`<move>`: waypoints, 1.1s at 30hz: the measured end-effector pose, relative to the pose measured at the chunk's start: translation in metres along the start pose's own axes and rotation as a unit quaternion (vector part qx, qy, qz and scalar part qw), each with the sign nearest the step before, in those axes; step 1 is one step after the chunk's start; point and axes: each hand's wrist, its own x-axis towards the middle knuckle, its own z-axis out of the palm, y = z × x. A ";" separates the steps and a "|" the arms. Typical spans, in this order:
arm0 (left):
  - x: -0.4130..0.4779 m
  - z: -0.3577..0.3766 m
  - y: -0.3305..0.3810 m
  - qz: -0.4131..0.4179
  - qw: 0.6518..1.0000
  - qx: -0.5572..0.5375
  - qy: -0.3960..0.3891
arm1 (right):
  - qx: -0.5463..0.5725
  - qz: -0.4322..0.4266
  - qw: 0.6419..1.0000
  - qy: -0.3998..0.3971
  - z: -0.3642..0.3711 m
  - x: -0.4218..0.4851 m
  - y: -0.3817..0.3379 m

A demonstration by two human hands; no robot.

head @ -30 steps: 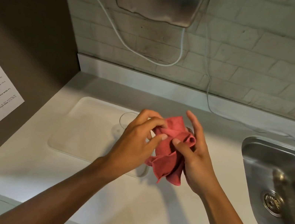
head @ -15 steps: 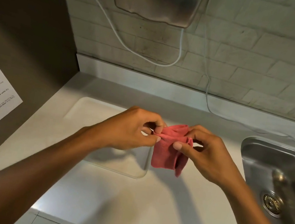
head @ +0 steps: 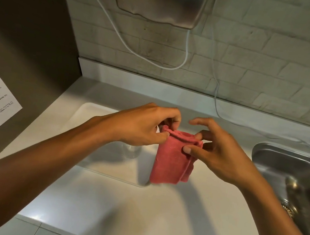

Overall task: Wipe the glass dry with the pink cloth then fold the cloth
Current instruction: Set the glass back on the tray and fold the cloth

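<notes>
Cloth (head: 173, 159) hangs over the counter (head: 154, 215), pinched at its top corners by the left hand (head: 144, 128) and right hand (head: 212, 149), already doubled, so folding looks under way. The glass (head: 131, 151) stands on the tray (head: 89, 114), seemingly wiped. The left hand covers the glass's top, so dryness is unclear.

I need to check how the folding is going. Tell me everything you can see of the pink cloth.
The pink cloth looks like soft, slightly fuzzy fabric with a stitched hem. It is folded into a narrow, layered rectangle and hangs in the air above the white counter. The left hand pinches its top left corner; the right hand pinches the top right edge, where the layers show. Its lower end hangs free.
</notes>
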 end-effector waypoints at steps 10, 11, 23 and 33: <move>0.008 0.030 -0.005 -0.009 0.998 0.047 0.041 | -0.123 0.030 0.992 -0.017 0.002 -0.005 0.008; 0.007 0.032 -0.004 -0.017 0.998 0.047 0.031 | -0.117 0.044 0.992 -0.029 0.001 -0.006 0.009; 0.019 0.090 -0.016 -0.108 0.978 0.105 -0.143 | -0.144 0.190 0.946 -0.222 0.014 -0.005 0.048; 0.075 0.134 -0.069 -0.203 0.969 0.133 -0.039 | -0.326 0.221 0.910 -0.128 0.041 0.054 0.107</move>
